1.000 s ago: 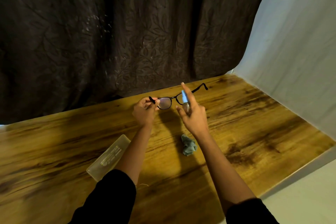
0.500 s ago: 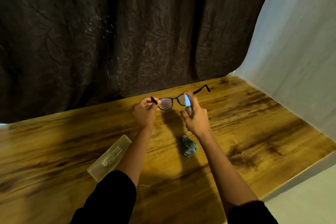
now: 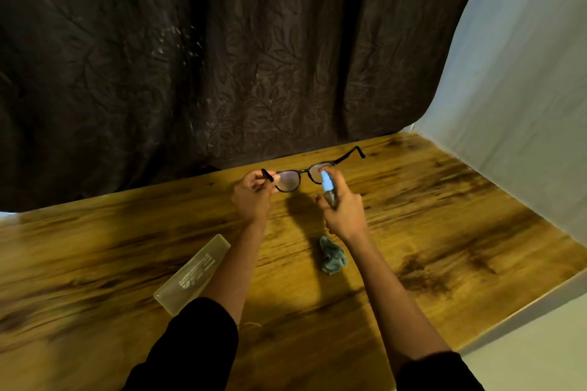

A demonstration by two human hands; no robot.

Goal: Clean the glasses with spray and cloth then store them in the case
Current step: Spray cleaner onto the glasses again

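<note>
Black-framed glasses point(image 3: 297, 176) are held up over the far part of the wooden table point(image 3: 444, 216), arms unfolded. My left hand point(image 3: 252, 200) pinches the left arm's tip. My right hand point(image 3: 344, 211) grips a small spray bottle point(image 3: 327, 189) with a pale blue top, its nozzle right at the right lens and my index finger on top. A crumpled grey-blue cloth point(image 3: 333, 255) lies on the table below my right wrist. The translucent glasses case point(image 3: 192, 274) lies shut by my left forearm, partly hidden by it.
A dark leaf-patterned curtain point(image 3: 222, 57) hangs behind the table's far edge. A white sheet point(image 3: 514, 89) walls off the right side. The table's front right edge point(image 3: 524, 311) runs diagonally, with pale floor beyond.
My right index finger, raised straight a second ago, has come down on the bottle top. The bottle has moved closer to the right lens. The left hand keeps its hold.
</note>
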